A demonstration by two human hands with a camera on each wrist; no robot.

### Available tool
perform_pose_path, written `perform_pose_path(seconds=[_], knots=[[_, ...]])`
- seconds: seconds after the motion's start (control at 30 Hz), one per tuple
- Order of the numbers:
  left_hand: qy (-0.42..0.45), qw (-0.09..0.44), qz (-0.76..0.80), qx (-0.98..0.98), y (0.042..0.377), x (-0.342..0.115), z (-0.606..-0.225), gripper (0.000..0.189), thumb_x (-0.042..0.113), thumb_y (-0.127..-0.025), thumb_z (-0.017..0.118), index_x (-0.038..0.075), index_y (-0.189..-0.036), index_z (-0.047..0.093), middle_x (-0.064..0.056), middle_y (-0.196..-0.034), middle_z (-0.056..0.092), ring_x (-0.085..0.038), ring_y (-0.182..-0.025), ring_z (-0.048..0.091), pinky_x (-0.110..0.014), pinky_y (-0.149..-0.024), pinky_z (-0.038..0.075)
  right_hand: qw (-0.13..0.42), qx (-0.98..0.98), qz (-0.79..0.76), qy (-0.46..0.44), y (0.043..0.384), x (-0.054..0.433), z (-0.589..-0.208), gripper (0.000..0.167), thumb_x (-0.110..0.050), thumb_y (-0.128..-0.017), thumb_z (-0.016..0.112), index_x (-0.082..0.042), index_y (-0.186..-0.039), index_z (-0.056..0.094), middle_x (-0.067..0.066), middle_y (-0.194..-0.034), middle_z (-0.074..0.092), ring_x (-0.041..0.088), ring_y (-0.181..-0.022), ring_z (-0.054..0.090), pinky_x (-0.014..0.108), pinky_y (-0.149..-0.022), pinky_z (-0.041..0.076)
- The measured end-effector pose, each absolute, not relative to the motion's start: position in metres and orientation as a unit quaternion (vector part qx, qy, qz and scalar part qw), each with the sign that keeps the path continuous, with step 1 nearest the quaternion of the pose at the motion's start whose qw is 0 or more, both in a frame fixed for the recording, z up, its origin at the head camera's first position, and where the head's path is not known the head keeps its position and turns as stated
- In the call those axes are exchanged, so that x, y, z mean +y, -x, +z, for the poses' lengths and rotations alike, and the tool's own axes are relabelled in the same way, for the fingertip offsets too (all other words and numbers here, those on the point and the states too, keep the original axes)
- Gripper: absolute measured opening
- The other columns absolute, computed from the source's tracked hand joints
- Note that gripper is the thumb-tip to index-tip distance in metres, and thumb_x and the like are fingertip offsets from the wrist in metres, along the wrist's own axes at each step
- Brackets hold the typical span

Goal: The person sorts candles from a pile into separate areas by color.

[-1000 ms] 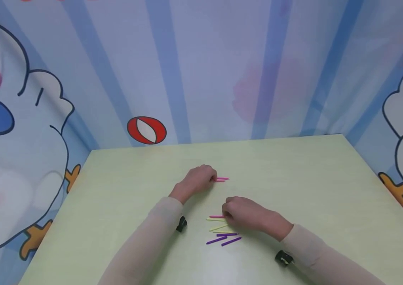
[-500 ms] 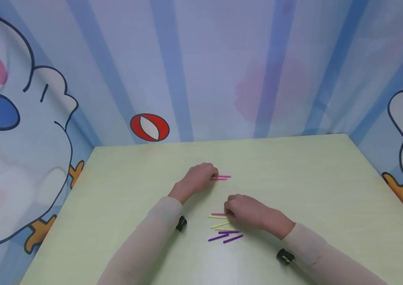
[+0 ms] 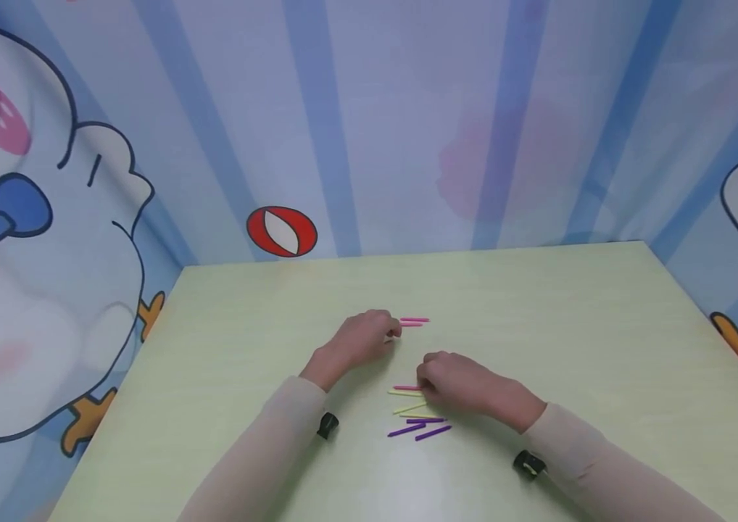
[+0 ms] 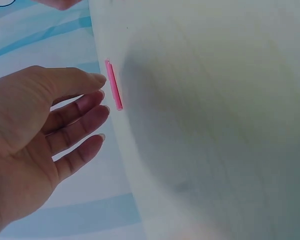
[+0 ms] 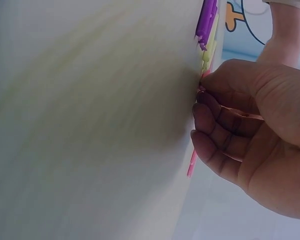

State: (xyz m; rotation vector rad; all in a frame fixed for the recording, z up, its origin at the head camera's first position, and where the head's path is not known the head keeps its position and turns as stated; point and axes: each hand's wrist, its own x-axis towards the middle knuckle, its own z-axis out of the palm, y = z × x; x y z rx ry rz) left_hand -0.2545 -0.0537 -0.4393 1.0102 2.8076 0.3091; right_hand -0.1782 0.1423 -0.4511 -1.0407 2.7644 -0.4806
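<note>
Two pink sticks [image 3: 415,320] lie side by side toward the far part of the table. Just left of them is my left hand [image 3: 364,338]; in the left wrist view its thumb and loosely bent fingers hold nothing, close beside the pink sticks [image 4: 114,87]. Nearer to me, my right hand [image 3: 463,382] pinches a third pink stick [image 3: 406,388] at its right end, low against the table. Below that stick lie several yellow sticks [image 3: 407,393], partly covered by the right hand. Three purple sticks [image 3: 433,433] lie closest to me.
The pale green table [image 3: 558,312] ends at a striped blue backdrop [image 3: 395,145] with printed cartoon figures. Black clips [image 3: 529,465] show beneath both forearms.
My left hand has come off the far pink sticks and drawn slightly toward me, its fingers looser. The right hand stays at its pink stick. The head view has shifted slightly.
</note>
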Motion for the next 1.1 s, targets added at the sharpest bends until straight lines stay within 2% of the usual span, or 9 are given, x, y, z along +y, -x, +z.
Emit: perform_pose_path(seconds=[0.3,0.5,0.77,1.1], knots=[[-0.349,0.059,0.096,0.930,0.230,-0.064,-0.435,0.020,0.015,-0.094,0.071,0.010,-0.113,0.074,-0.002,-0.103,0.068,-0.016,-0.095,0.063,-0.030,-0.087,0.052,0.066,0.922,-0.158,0.348,0.180,0.143,-0.446,0.009,-0.003,-0.088,0.068,-0.009,-0.083,0.070,-0.005,-0.074,0.053,0.011,-0.069,0.049,0.028,-0.069,0.048],[-0.360,0.052,0.086,0.928,0.212,-0.068,-0.437,0.020,0.016,-0.094,0.070,0.010,-0.113,0.074,-0.002,-0.105,0.070,-0.016,-0.098,0.065,-0.030,-0.088,0.052,0.076,0.920,-0.162,0.349,0.178,0.142,-0.446,0.010,-0.002,-0.088,0.067,-0.009,-0.081,0.069,-0.005,-0.073,0.051,0.011,-0.066,0.047,0.027,-0.065,0.047],[-0.368,0.079,0.106,0.920,0.196,-0.074,-0.435,0.017,0.015,-0.094,0.070,0.011,-0.109,0.075,0.000,-0.101,0.070,-0.014,-0.095,0.065,-0.027,-0.086,0.052,0.081,0.923,-0.164,0.337,0.177,0.139,-0.446,0.010,-0.003,-0.088,0.068,-0.009,-0.081,0.068,-0.005,-0.073,0.050,0.011,-0.066,0.047,0.027,-0.065,0.046],[-0.378,0.108,0.132,0.910,0.191,-0.072,-0.443,0.009,0.013,-0.092,0.072,0.013,-0.099,0.077,0.007,-0.089,0.067,-0.005,-0.080,0.057,-0.021,-0.078,0.050,0.067,0.919,-0.180,0.345,0.177,0.140,-0.449,0.014,-0.001,-0.087,0.068,-0.011,-0.077,0.066,-0.006,-0.070,0.048,0.009,-0.064,0.044,0.025,-0.062,0.044]])
